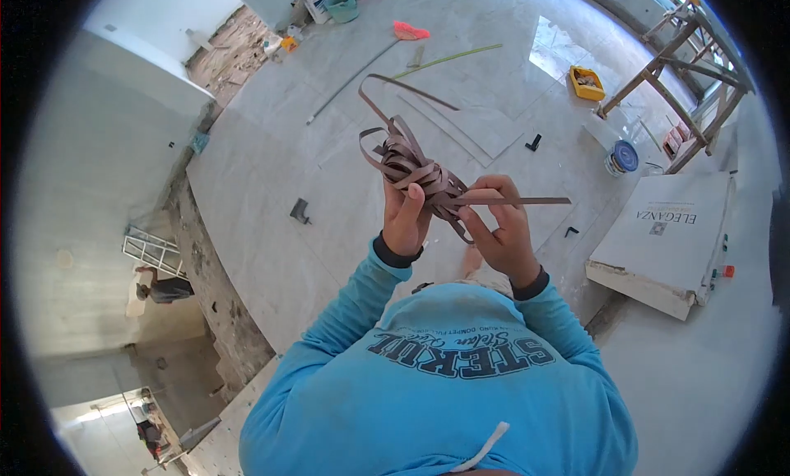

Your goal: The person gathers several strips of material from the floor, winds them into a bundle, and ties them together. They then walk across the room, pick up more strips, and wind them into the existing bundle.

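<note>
My left hand [406, 219] grips a bundle of brown flat strap [409, 163], a tangle of loops with loose ends curling up and away from me. My right hand [504, 229] pinches one end of the same strap, which sticks out straight to the right [527, 201]. Both hands are held in front of my chest, above a light tiled floor [271, 188]. My sleeves and hooded top [444, 385] are bright blue.
A stack of boxed tiles [666, 237] lies at the right. A wooden trestle [683, 65], a yellow tray [587, 83], a blue-lidded tub [623, 157], a long-handled broom [387, 48] and buckets [341, 5] stand farther off. At the left the floor drops to a lower level where other people are.
</note>
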